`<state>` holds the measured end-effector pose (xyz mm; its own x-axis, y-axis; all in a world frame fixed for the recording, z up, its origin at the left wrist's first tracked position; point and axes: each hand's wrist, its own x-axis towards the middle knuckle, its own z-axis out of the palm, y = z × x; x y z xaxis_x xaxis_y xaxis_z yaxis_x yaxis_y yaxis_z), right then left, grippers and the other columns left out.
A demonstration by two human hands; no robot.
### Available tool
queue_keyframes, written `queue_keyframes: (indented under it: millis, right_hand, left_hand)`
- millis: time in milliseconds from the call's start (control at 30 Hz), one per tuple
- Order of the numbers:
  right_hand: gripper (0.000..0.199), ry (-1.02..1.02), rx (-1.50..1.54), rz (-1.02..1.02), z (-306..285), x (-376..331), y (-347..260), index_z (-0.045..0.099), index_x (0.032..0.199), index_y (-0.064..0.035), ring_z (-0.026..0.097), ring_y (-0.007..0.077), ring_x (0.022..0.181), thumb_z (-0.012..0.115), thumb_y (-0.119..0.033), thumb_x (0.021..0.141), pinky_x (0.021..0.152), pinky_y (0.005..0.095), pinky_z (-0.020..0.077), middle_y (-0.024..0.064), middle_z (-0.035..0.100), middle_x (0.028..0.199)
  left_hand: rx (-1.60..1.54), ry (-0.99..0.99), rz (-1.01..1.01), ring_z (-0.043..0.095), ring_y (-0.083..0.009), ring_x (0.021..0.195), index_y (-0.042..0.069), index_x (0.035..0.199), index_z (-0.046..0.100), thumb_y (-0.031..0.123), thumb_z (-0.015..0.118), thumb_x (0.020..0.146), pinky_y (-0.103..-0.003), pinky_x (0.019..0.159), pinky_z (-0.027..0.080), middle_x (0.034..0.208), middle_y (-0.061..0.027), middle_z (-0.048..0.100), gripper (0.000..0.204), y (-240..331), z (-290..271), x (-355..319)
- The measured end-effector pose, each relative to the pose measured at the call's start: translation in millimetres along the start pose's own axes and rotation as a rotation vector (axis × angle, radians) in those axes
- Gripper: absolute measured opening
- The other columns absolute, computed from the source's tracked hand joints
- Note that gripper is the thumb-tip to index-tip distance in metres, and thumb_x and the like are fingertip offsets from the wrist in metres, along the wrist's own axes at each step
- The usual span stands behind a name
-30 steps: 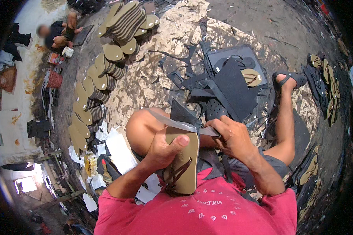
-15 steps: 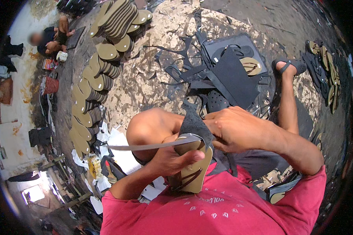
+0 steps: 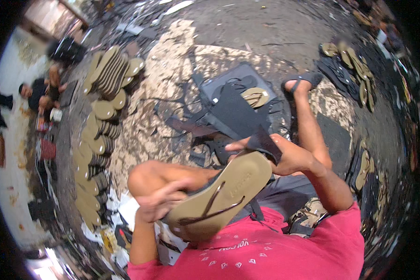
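Observation:
A tan flip-flop [image 3: 228, 191] with dark brown straps lies tilted across my lap, its footbed facing up and its heel end toward the upper right. My right hand [image 3: 289, 154] is closed at that heel end. Against the same hand, a piece of black sheet [image 3: 263, 141] stands up past the heel edge. My left hand [image 3: 161, 200], smeared by motion, is beside the toe end; whether its fingers grip the sole cannot be made out. Under the flip-flop's upper edge shows a dark layer.
Stacks of tan soles [image 3: 94, 140] run along the left. Ahead lie a grey board [image 3: 219, 79], black sheet offcuts [image 3: 233, 114] and another tan flip-flop [image 3: 254, 97]. More flip-flops [image 3: 357, 65] are at the right. White paper scraps [image 3: 126, 207] lie by my left arm. A person [image 3: 44, 95] sits far left.
The flip-flop has turned from near upright to slanting, heel to the upper right. My left hand has slid to its toe end. The long grey strip across it no longer shows. The view has shifted.

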<state>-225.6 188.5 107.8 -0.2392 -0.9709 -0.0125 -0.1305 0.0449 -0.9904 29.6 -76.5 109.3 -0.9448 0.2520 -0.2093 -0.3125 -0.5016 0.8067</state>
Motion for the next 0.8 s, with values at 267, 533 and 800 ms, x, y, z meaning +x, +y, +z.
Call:
queue_keyframes:
  millis: [267, 533, 800]
  right_hand:
    - [0.066, 0.573, 0.050, 0.050, 71.1, -25.6, 42.2, 0.059, 0.139, -0.0043, 0.063, 0.0262, 0.123, 0.081, -0.014, 0.078, 0.109, 0.0383, 0.0457, 0.0165, 0.066, 0.134]
    - [0.055, 0.537, -0.029, -0.015, 95.2, -16.5, 88.7, 0.053, 0.147, -0.0099, 0.064, 0.0313, 0.125, 0.067, -0.031, 0.098, 0.104, 0.0399, 0.0491, 0.0158, 0.066, 0.135]
    - [0.049, 0.405, -0.136, 0.151, 105.7, 2.4, 70.4, 0.060, 0.134, -0.0109, 0.065, 0.0407, 0.117, 0.070, -0.034, 0.092, 0.096, 0.0467, 0.0515, 0.0207, 0.068, 0.125]
  left_hand:
    - [-0.011, 0.601, 0.489, 0.047, -0.0343, 0.139, 0.009, 0.155, 0.040, 0.064, 0.065, 0.092, -0.055, 0.111, 0.044, 0.154, -0.0137, 0.047, 0.087, -75.3, -3.8, 74.5]
    - [-0.016, 0.946, 0.286, 0.056, -0.0309, 0.128, 0.007, 0.144, 0.053, 0.055, 0.067, 0.096, -0.049, 0.104, 0.049, 0.142, -0.0144, 0.058, 0.069, -121.8, -10.7, 96.2]
    - [-0.379, 0.798, 0.338, 0.063, -0.0289, 0.112, 0.010, 0.135, 0.059, 0.057, 0.067, 0.096, -0.049, 0.086, 0.057, 0.130, -0.0116, 0.064, 0.061, -108.3, 23.5, 96.6]
